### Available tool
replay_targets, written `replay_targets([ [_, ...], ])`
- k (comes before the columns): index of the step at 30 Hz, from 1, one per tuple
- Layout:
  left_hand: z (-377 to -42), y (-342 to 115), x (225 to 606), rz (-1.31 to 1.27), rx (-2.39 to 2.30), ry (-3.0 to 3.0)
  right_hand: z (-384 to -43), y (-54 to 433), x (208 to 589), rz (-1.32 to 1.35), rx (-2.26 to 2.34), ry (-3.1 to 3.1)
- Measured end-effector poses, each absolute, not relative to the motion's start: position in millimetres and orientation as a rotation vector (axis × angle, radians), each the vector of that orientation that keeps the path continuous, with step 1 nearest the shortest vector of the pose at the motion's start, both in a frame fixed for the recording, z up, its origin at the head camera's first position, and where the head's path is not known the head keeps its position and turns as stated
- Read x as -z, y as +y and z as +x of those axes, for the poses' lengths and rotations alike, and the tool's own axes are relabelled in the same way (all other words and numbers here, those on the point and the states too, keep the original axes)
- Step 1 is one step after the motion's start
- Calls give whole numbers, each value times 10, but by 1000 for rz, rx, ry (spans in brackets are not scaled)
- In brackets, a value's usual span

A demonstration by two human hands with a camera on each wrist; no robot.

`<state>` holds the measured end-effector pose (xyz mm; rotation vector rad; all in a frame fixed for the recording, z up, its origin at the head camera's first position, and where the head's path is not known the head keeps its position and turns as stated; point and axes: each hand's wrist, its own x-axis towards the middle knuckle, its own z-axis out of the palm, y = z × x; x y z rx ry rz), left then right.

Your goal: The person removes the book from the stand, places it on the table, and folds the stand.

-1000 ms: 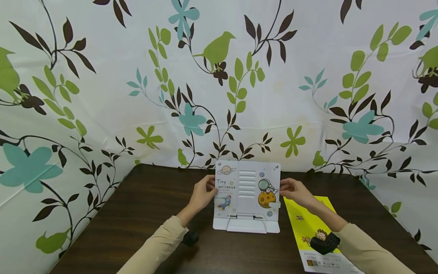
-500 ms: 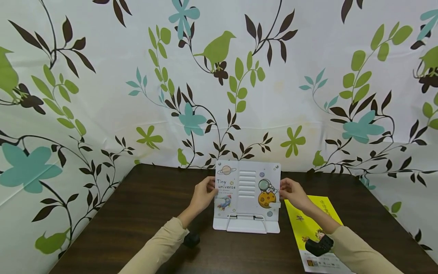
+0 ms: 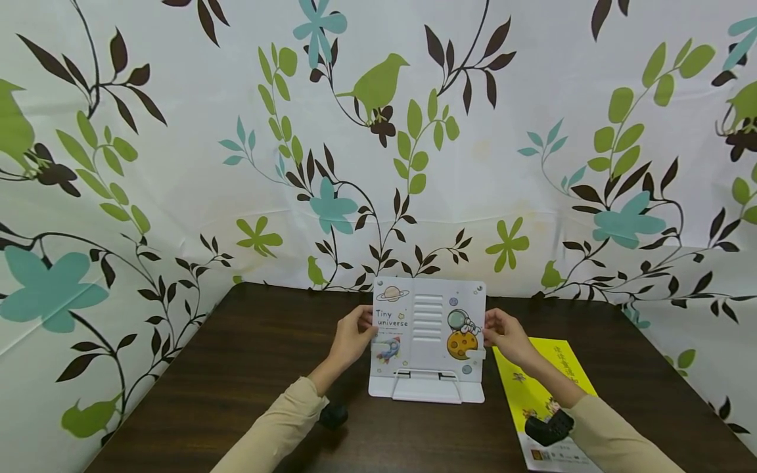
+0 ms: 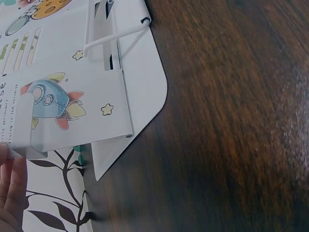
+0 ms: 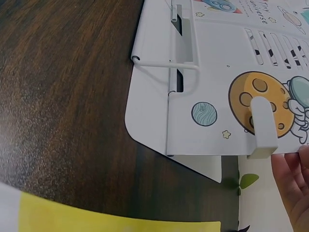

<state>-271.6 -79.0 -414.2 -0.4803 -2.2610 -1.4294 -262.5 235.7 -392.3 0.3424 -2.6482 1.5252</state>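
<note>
A white book stand with a space print and the words "Tiny universe" stands propped up on the dark table in the head view. My left hand pinches its left side edge, and my right hand pinches the right one. In the left wrist view, fingertips sit at the panel's edge beside a white page clip. The right wrist view has the other page clip over the orange moon drawing, with right fingers close by. A wire ledge folds out at the stand's front.
To the right lies a yellow and white booklet, partly under my right forearm. Black wrist devices are worn at both sleeves. Patterned cloth hangs right behind the far edge of the wood-grain table.
My right forearm has shifted slightly left, uncovering more of the yellow booklet. The book stand stays in place, both hands still at its sides.
</note>
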Motion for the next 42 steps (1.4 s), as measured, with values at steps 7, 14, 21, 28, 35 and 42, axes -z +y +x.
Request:
replay_targets([
  [7, -2706, -764, 4143, -482, 1414, -2258, -2587, 2349, 3908, 348, -1538, -2647],
  [14, -2685, -749, 4143, -414, 1411, -2259, -2599, 2316, 3901, 334, -1540, -2656],
  [21, -2617, -737, 4141, -407, 1393, -2241, -2623, 2309, 3930, 326, -1534, -2650],
  [28, -2532, -709, 4154, -406, 1389, -2235, -2633, 2325, 3939, 331, -1523, -2638],
  [35, -2471, -698, 4168, -371, 1381, -2259, -2629, 2319, 3954, 334, -1533, -2636],
  [42, -2433, -700, 4174, -355, 1394, -2254, -2656, 2311, 3951, 345, -1519, -2623],
])
